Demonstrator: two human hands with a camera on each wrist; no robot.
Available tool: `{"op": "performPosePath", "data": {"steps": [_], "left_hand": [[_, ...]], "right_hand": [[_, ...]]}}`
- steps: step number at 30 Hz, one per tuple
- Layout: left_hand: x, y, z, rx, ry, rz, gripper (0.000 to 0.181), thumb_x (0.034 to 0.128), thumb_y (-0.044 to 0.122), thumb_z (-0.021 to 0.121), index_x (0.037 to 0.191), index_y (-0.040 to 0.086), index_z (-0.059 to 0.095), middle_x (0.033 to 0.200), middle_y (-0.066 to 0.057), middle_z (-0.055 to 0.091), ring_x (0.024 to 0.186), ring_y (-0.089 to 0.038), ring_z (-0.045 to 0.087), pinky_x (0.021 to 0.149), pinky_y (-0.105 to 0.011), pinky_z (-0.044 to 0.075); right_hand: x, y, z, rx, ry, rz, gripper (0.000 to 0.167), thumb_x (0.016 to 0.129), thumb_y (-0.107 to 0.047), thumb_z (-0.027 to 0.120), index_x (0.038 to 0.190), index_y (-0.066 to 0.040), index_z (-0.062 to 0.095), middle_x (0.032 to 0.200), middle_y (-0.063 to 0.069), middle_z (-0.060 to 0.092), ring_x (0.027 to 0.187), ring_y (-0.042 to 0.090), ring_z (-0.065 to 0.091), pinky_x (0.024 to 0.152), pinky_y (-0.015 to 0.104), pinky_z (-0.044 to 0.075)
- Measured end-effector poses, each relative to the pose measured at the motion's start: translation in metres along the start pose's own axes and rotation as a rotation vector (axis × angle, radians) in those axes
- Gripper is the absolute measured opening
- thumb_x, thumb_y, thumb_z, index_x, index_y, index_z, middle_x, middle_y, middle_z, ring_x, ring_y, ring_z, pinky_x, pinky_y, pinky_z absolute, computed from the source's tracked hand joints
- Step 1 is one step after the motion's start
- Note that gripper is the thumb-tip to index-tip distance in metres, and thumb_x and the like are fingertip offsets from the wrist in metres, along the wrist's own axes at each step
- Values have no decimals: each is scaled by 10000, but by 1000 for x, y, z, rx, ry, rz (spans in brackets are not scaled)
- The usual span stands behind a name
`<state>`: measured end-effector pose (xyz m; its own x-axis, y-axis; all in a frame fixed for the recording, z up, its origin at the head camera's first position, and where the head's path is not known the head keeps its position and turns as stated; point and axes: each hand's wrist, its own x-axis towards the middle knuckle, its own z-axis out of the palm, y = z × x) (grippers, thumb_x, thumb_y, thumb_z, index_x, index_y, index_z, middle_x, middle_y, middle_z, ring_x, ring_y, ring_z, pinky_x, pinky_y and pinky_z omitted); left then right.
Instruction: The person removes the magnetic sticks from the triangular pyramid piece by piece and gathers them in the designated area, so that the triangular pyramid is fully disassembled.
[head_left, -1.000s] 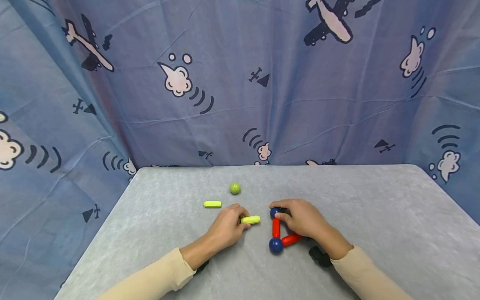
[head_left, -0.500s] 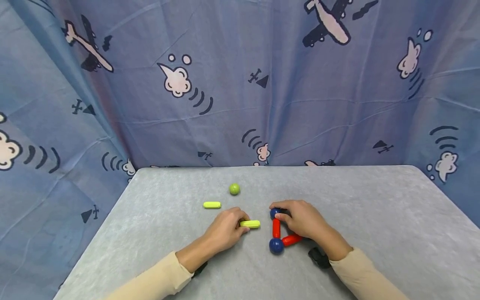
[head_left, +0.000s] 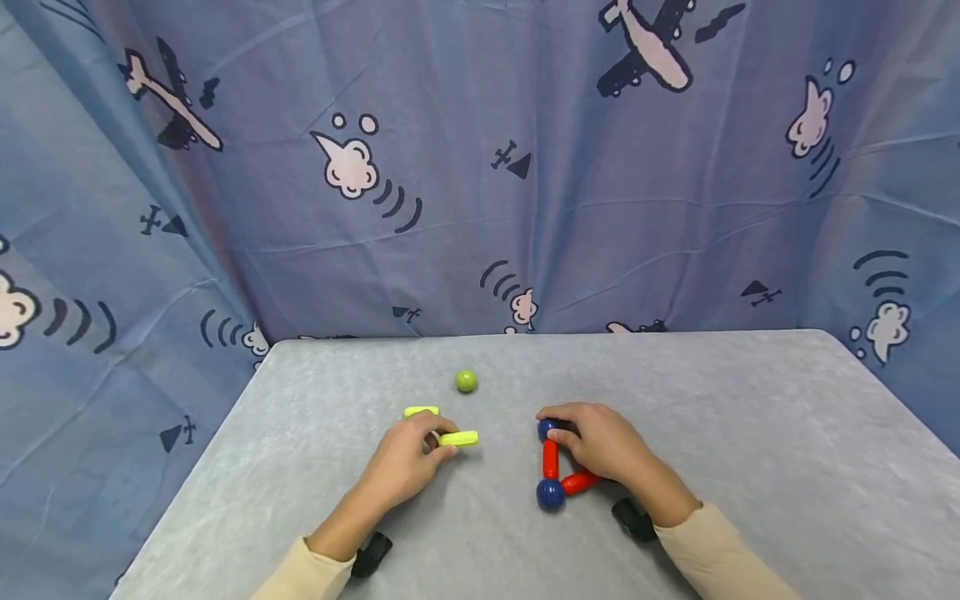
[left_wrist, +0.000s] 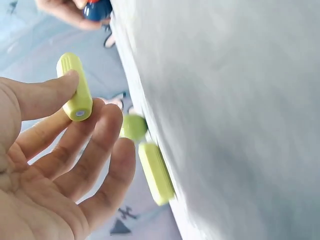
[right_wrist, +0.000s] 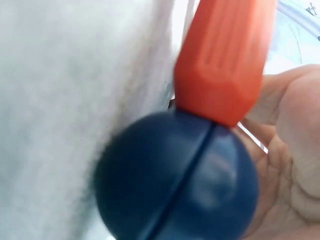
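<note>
My left hand (head_left: 405,460) pinches a yellow-green magnetic rod (head_left: 459,438) between thumb and fingertips; in the left wrist view the rod (left_wrist: 75,90) shows a small metal disc in its end. Just behind that hand a second yellow-green rod (head_left: 422,411) lies partly covered. My right hand (head_left: 606,446) grips the far blue ball (head_left: 547,429) of a magnetic frame. From it a red rod (head_left: 551,460) runs to a near blue ball (head_left: 551,495), where another red rod (head_left: 579,482) slants under the hand. The right wrist view has a blue ball (right_wrist: 175,180) joined to a red rod (right_wrist: 220,60).
A green ball (head_left: 466,381) sits toward the back of the grey cloth-covered table (head_left: 720,392). Behind the table hangs a blue curtain (head_left: 442,192) printed with airplanes. Black wrist devices (head_left: 633,518) sit beneath both wrists.
The left hand has moved left with its rod, away from the red and blue frame, and now partly covers the loose rod. The right hand keeps its hold in nearly the same place.
</note>
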<state>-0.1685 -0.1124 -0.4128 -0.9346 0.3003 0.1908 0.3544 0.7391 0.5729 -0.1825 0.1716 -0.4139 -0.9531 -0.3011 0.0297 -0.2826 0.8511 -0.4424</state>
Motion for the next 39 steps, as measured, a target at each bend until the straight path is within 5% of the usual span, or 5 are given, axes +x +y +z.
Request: {"op": "performPosePath", "data": {"steps": [8,21,39], "left_hand": [[-4,-17,-18,9,19,-116,222,818,131,807,1029,180,761,998,39,706,740,-57,554,643,-240,432],[4,-49,-37,62,9,-161,250,800,95,816,1041,144,773,951,1,680,741,-82,552,655,-269,438],[18,-49,-34,75,-17,-220,207,766,129,852,950,153,758,936,3,735,787,-100,642,680,-291,496]], "right_hand": [[-1,0,-1,-2,3,-14,302,931,-216,693,1233,-209,710,1260,77,699,1193,323,638,989,537,489],[-1,-1,-2,-13,15,-12,294,923,-203,702,1216,-211,718,1241,71,708,1173,316,648,973,531,500],[-3,-3,0,-11,22,8,285,927,-209,699,1211,-223,719,1236,59,711,1161,301,655,970,516,507]]}}
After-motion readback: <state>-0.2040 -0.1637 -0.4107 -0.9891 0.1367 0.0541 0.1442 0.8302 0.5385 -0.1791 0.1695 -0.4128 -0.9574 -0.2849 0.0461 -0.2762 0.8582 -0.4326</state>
